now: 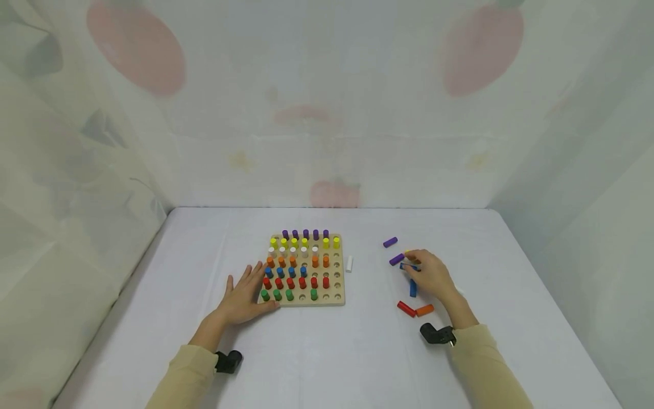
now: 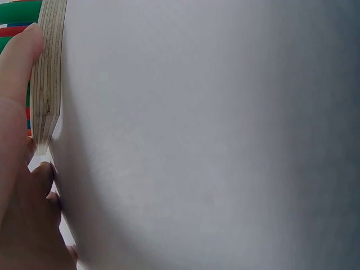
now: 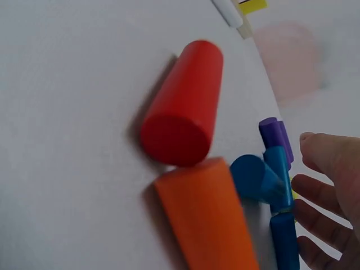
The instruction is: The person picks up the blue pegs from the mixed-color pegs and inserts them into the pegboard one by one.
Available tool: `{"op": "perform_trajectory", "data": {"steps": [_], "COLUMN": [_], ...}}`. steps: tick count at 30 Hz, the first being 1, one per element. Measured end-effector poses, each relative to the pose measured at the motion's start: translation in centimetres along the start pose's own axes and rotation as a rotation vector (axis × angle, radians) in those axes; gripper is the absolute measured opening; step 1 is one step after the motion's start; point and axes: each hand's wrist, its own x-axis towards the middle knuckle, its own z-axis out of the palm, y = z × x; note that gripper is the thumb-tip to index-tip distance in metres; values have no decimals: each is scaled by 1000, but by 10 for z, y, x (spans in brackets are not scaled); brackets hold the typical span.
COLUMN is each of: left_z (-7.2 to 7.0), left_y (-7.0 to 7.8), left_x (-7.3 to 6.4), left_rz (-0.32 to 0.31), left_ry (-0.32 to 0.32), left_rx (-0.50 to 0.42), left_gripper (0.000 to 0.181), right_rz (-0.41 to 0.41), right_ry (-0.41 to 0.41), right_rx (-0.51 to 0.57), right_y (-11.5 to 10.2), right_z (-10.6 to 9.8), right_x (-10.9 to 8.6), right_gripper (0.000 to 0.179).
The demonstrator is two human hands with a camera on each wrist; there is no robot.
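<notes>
A wooden pegboard (image 1: 334,301) stands left of centre on the table, with rows of purple, yellow, white, orange, blue, red and green pegs. My left hand (image 1: 244,301) rests at its left side, fingers spread along the edge and thumb at the front left corner. In the left wrist view, the thumb (image 2: 19,62) lies against the board's layered side. Over the loose pegs on the right is my right hand (image 1: 431,274), fingertips close round a blue peg (image 1: 409,266). In the right wrist view, thumb and fingers (image 3: 320,194) stand apart beside blue pegs (image 3: 277,174).
A white peg (image 1: 349,264) lies just right of the board. Purple pegs (image 1: 390,242) lie beyond my right hand. Nearer me, a red peg (image 1: 406,309) and an orange peg (image 1: 424,310) meet end to end. Printed cloth walls (image 1: 327,165) enclose the table's back and sides.
</notes>
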Motion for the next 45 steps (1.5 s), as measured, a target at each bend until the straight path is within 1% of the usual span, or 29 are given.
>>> {"op": "perform_trajectory", "data": {"steps": [5, 13, 23, 28, 31, 41, 45], "left_z": [-1, 0, -1, -1, 0, 0, 1], "left_y": [0, -1, 1, 1, 0, 0, 0], "left_x": [-1, -1, -1, -1, 0, 1, 1], "left_rz": [-1, -3, -3, -6, -8, -10, -12], "left_ry": [0, 2, -3, -7, -8, -5, -4], "left_rx": [3, 6, 11, 12, 14, 19, 24], "left_gripper": [105, 105, 104, 104, 104, 105, 105], "right_rz": [17, 6, -26, -19, -29, -72, -88], "right_ry": [-34, -60, -60, -70, -60, 15, 29], "right_rx": [-25, -63, -83, -84, -74, -53, -38], "right_y": [2, 6, 10, 12, 11, 3, -1], "right_z": [1, 2, 6, 8, 7, 4, 4], "right_x": [1, 4, 9, 9, 9, 10, 11], "right_gripper": [33, 29, 23, 22, 21, 21, 20]}}
